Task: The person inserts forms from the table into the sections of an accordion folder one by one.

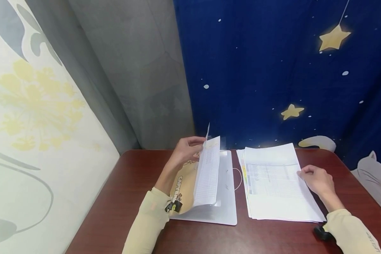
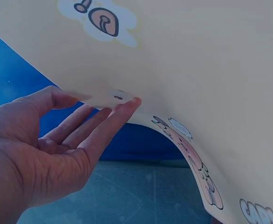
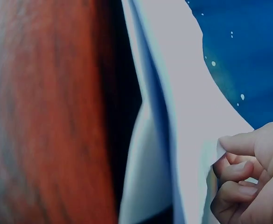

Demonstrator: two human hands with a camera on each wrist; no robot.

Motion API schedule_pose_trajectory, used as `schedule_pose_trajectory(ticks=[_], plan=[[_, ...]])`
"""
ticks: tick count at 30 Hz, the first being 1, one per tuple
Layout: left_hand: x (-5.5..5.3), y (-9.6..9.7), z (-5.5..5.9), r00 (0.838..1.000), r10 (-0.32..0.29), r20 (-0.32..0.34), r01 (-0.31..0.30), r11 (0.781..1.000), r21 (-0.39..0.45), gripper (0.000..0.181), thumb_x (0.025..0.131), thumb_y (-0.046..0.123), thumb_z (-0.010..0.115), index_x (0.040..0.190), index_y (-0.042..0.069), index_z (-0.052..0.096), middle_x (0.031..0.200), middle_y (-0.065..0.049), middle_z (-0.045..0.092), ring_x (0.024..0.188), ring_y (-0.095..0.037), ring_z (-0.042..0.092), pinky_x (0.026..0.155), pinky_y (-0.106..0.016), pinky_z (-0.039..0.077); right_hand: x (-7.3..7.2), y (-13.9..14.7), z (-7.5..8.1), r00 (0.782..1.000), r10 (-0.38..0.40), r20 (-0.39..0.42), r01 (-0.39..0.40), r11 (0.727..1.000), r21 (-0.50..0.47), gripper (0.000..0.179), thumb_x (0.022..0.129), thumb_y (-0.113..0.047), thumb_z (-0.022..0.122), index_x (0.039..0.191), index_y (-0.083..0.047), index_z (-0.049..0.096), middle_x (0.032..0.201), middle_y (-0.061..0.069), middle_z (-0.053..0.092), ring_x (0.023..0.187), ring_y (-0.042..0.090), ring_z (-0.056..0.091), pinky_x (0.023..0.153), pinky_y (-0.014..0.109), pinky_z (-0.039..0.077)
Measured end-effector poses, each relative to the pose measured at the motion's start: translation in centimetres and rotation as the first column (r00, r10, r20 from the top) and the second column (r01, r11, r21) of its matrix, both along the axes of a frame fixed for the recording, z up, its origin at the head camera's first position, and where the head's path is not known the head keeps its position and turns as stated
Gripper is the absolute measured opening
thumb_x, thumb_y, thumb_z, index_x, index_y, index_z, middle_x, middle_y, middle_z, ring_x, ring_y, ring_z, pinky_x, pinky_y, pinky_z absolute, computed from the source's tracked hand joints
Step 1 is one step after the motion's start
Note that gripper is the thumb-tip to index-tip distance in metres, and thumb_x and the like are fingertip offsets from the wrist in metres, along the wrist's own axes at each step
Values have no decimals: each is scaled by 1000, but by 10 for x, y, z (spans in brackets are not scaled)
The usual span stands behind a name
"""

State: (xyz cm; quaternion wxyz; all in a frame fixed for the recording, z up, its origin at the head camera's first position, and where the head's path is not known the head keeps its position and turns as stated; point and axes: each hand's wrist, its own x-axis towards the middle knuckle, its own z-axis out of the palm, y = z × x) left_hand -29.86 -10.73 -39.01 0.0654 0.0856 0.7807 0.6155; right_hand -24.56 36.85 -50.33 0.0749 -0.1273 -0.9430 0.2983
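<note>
My left hand [image 1: 185, 151] pinches the upper edge of a beige folder cover [image 2: 211, 93] printed with cartoon figures. The cover stands raised and bent. Printed table sheets [image 1: 207, 173] are lifted along with it, above the folder's pale inner back [image 1: 226, 211], which lies flat. To the right, my right hand [image 1: 317, 180] pinches the right edge of a stack of printed paper sheets [image 1: 279, 208]. In the right wrist view, thumb and fingers close on the paper's edge [image 3: 220, 149], and gaps show between the sheets.
A thin white loop [image 1: 241, 180] sticks out between the folder and the stack. Coloured strips [image 1: 245, 173] show along the stack's left side. The dark red table [image 1: 114, 208] ends at a patterned wall on the left and a blue star curtain [image 1: 241, 77] behind.
</note>
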Motion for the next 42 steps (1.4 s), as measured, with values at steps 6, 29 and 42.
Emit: schedule_pose_trajectory(ticks=[6,29,42], plan=[[-1,-1,0,1000,-2,-8,2,1000,-19,40,96,13,66,136,12,71,135,-13,73,116,-40,72,85,-48,65,0,4,2,998,36,-55,-36,999,2,34,105,-28,60,112,4,68,109,34,71,86,36,60,66,34,40],[-1,-4,0,1000,-15,-3,15,999,-33,42,99,15,64,140,9,67,145,-22,66,119,-42,70,89,-51,63,0,-2,16,999,6,43,6,961,-276,54,109,-43,50,131,5,60,131,31,60,105,32,51,79,38,38],[-2,-2,-1,1000,-19,-9,19,999,-28,41,100,14,64,141,8,67,141,-18,69,121,-46,68,87,-46,65,5,-32,32,998,64,23,-54,951,-305,57,108,-50,51,131,1,62,129,28,65,103,29,55,77,37,40]])
